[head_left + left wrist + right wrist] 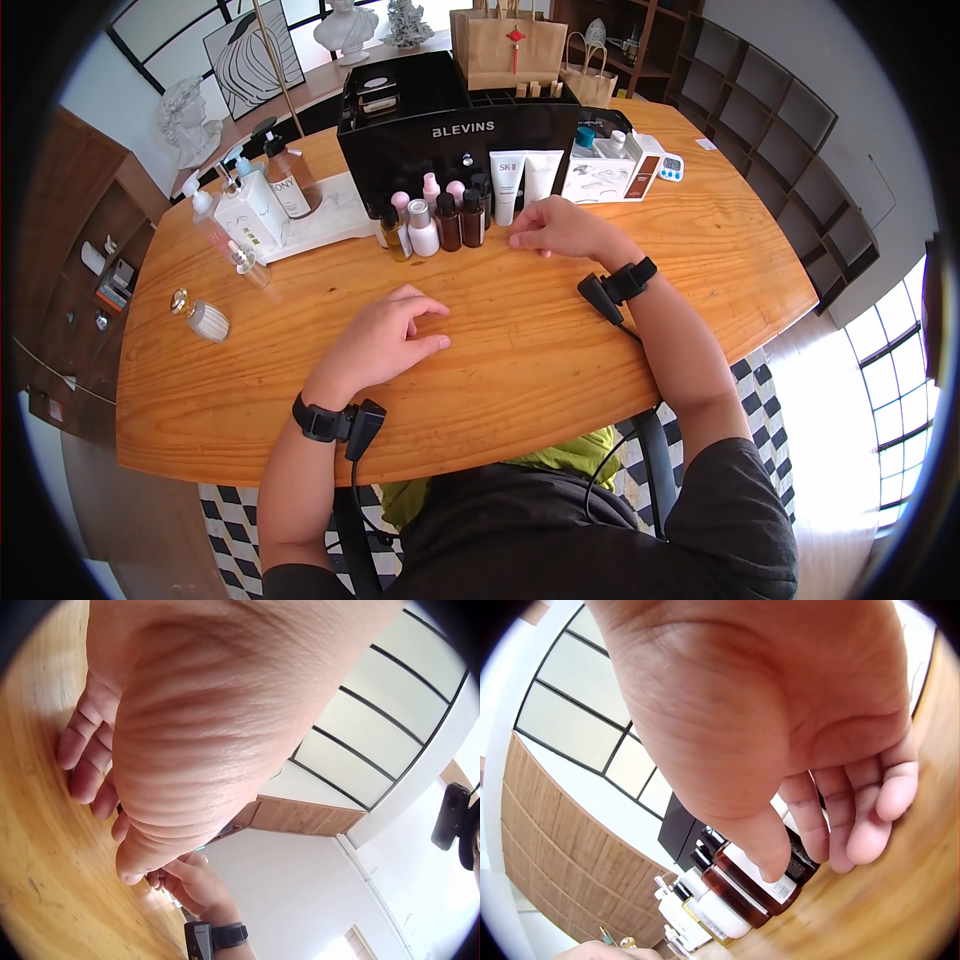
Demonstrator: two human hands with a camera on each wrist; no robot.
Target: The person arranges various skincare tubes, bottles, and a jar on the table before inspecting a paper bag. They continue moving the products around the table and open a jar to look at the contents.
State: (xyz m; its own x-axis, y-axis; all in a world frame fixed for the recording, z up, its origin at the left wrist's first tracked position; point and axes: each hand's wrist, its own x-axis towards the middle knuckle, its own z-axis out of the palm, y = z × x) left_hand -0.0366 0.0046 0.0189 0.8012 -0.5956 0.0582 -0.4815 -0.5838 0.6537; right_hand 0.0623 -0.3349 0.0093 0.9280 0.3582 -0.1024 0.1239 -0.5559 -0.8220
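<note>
My right hand (572, 230) is over the table in front of the white tubes (508, 185), its fingers loosely bent and holding nothing. In the right wrist view the fingers of that hand (772, 712) hang just beside brown bottles (731, 889) with black caps; whether they touch anything is unclear. Small bottles stand in a cluster, among them a white bottle (423, 232) and a brown bottle (472, 222). My left hand (375, 338) hovers low near the table's middle, empty, fingers relaxed; the left wrist view shows the hand (195, 735) above bare wood.
Behind the bottles stands a black BLEVINS organizer (400, 150). White boxes (600, 178) and a small timer (671, 168) are to its right. At the left are a white tray (335, 222) with pump bottles, a dropper bottle (254, 270) and a gold-capped jar (208, 320).
</note>
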